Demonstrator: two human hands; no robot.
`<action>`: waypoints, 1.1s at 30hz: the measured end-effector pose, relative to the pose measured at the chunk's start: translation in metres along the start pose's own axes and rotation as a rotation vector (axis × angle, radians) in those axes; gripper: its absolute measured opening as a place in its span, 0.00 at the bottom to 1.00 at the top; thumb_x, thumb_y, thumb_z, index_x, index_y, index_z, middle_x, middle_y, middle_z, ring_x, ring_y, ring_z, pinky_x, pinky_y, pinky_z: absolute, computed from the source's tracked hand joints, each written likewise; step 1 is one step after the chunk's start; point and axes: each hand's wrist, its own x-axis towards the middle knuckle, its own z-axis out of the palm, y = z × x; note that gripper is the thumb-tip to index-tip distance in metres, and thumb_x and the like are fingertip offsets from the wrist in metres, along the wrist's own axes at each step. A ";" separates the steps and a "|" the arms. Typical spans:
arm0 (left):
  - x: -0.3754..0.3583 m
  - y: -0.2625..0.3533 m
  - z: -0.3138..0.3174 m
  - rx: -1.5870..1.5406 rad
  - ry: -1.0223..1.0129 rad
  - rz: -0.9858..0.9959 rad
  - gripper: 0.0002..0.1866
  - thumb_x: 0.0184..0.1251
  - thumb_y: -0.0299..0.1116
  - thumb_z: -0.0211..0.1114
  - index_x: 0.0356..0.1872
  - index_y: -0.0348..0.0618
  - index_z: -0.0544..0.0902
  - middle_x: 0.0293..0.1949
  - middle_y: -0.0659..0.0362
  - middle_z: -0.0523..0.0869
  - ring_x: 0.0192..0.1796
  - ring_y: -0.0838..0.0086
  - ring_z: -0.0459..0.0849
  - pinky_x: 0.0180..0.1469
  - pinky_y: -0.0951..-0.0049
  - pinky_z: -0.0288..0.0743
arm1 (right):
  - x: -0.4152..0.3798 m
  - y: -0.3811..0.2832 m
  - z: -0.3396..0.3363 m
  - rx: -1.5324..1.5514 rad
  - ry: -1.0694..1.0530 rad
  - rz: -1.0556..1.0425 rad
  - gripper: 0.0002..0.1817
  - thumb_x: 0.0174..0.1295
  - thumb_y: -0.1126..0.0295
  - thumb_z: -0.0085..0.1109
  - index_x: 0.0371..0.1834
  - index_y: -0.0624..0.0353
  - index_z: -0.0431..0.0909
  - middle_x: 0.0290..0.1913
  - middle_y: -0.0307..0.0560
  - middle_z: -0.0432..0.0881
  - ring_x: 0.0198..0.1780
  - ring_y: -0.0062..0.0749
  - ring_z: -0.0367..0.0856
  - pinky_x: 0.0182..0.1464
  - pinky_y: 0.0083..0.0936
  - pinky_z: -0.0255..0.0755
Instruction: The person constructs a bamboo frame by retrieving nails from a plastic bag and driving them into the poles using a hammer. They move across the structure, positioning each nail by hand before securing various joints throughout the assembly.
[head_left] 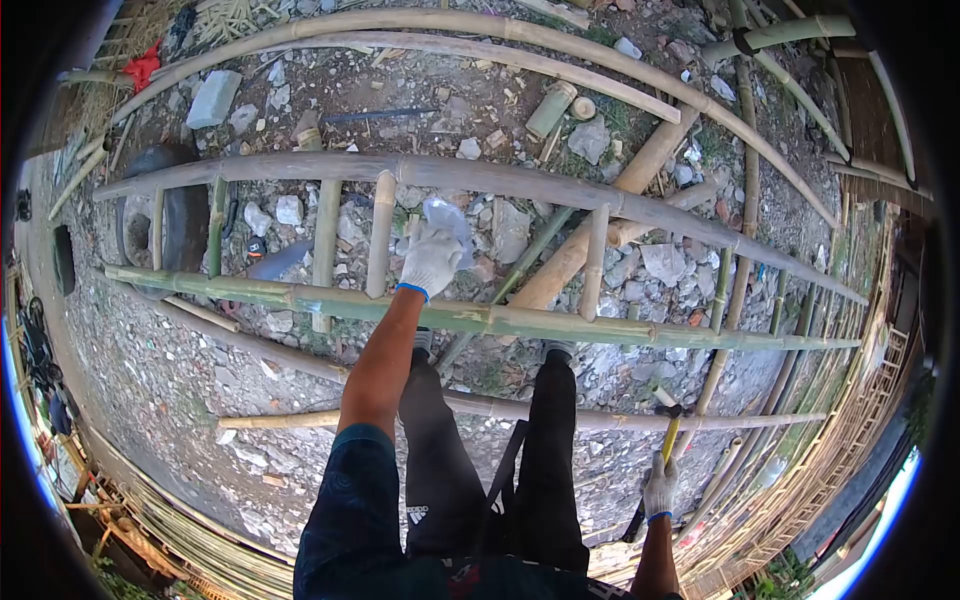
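My left hand [431, 262], in a white knit glove with a blue cuff, is closed on a crumpled, translucent plastic bag [449, 222]. It is over the gap between the two long poles of a bamboo ladder, just right of a short bamboo rung [381, 235]. The far pole [510, 182] is greyish; the near pole [390, 306] is green and passes beneath my left wrist. Low on the right, my right hand [660, 487], gloved alike, grips the yellow handle of a hammer [671, 437]. Its dark head is up beside another bamboo pole.
A thick bamboo pole [565, 265] slants under the ladder. Old tires [185, 215] lie at the left, a pale block [213, 98] at the upper left. A cut bamboo piece [551, 109] rests on rubble beyond. Stacked bamboo [800, 510] lines the right. My legs straddle a lower pole.
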 end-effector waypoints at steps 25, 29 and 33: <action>0.056 -0.074 0.124 0.471 -0.080 0.605 0.15 0.72 0.34 0.60 0.54 0.52 0.89 0.73 0.42 0.75 0.68 0.45 0.81 0.65 0.51 0.78 | 0.168 -0.007 0.398 -0.315 0.205 -1.054 0.16 0.72 0.64 0.60 0.59 0.56 0.84 0.56 0.51 0.83 0.64 0.52 0.78 0.83 0.60 0.38; 0.061 -0.064 0.137 0.558 -0.063 0.566 0.16 0.69 0.35 0.63 0.55 0.50 0.88 0.67 0.40 0.80 0.69 0.47 0.80 0.64 0.53 0.79 | 0.174 0.001 0.405 -0.220 0.232 -1.101 0.15 0.70 0.65 0.61 0.56 0.59 0.84 0.51 0.52 0.82 0.60 0.55 0.79 0.82 0.60 0.41; 0.049 -0.037 0.132 0.207 -0.472 0.321 0.19 0.70 0.36 0.64 0.58 0.42 0.83 0.58 0.40 0.86 0.61 0.50 0.85 0.63 0.55 0.79 | 0.175 0.002 0.404 -0.228 0.285 -1.147 0.14 0.70 0.67 0.61 0.55 0.59 0.83 0.50 0.53 0.82 0.58 0.56 0.79 0.82 0.58 0.44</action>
